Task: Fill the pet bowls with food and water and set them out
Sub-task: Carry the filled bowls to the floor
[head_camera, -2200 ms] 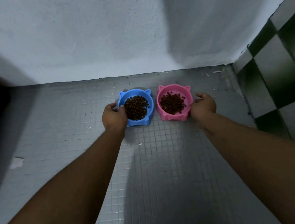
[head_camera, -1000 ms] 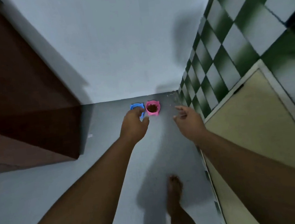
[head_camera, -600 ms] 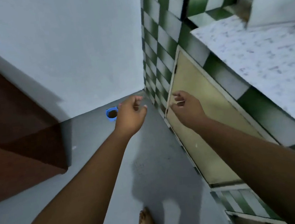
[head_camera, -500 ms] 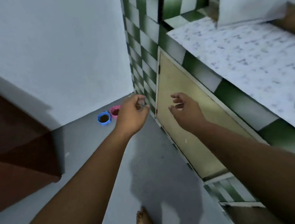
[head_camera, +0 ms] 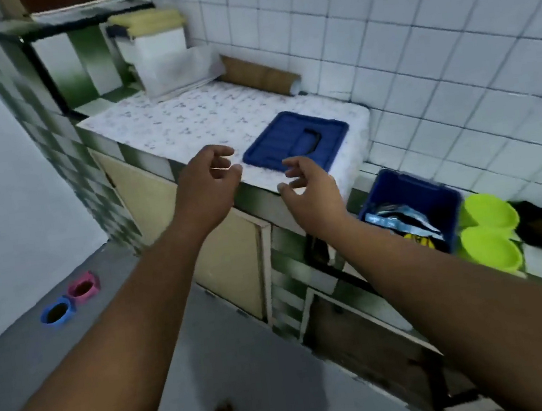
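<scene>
Two green bowls (head_camera: 489, 246) sit at the low right end of the table (head_camera: 184, 123), nearer my right hand (head_camera: 312, 193) than left hand (head_camera: 205, 186); fingers (head_camera: 218, 150) loosely curled, empty; blue bowl (head_camera: 55, 312) and pink bowl (head_camera: 83, 289) stand filled on the floor

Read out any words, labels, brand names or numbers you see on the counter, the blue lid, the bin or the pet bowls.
No text can be read anywhere in this view.
The packets in the blue bin: coloured print, too blurred to read.
The blue lid, blue bowl, pink bowl and green bowls: no markings visible.
</scene>
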The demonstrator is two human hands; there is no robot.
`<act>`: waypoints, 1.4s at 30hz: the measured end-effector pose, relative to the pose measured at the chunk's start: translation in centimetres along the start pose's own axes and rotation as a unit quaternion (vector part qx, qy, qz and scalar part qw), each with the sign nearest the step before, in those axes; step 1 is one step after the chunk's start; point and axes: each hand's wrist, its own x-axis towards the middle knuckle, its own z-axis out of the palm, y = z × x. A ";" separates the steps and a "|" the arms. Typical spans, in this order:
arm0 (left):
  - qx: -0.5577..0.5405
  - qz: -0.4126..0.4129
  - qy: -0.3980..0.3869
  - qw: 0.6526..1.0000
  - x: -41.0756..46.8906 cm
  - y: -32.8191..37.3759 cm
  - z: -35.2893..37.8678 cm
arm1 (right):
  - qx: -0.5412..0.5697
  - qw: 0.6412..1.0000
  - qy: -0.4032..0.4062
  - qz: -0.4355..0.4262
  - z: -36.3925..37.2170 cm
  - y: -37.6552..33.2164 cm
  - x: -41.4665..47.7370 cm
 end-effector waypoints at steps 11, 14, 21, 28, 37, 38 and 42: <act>-0.062 0.112 -0.240 0.962 -4.5 12.4 21.8 | -0.039 0.970 0.203 0.129 -22.1 11.1 -7.2; -0.094 0.110 -0.308 0.940 -5.9 14.3 28.1 | -0.057 0.950 0.245 0.183 -26.6 14.7 -9.2; -0.116 0.070 -0.435 0.890 -9.6 17.7 40.3 | -0.083 0.897 0.324 0.289 -34.6 21.4 -13.0; -0.066 0.048 -0.444 0.892 -11.2 20.4 49.8 | -0.064 0.858 0.366 0.354 -41.1 28.2 -14.8; 0.026 0.007 -0.395 0.918 -13.9 22.5 62.7 | -0.077 0.852 0.340 0.390 -52.7 40.3 -14.0; 0.035 -0.003 -0.387 0.921 -14.1 22.7 64.0 | -0.076 0.850 0.338 0.398 -53.9 41.5 -13.8; 0.076 -0.035 -0.364 0.928 -14.7 23.0 68.6 | -0.104 0.836 0.313 0.439 -58.1 45.8 -13.3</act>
